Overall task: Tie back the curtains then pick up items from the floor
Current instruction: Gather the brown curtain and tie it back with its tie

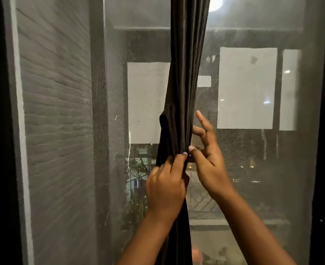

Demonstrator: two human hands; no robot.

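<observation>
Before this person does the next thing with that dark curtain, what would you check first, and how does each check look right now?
1. Curtain gathered into one bunch: ok.
2. Left hand grips the bunch: ok.
3. Right hand pinches fabric at the bunch's right edge: ok, other fingers spread.
4. Tie-back or cord visible: cannot tell.
5. Mesh screen behind free of the fabric: ok.
6. Floor items in view: not ok, floor unseen.

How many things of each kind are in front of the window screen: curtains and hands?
Curtain: 1, dark, gathered into a bundle
Hands: 2, left hand and right hand, both gripping the curtain
Total: 3
</observation>
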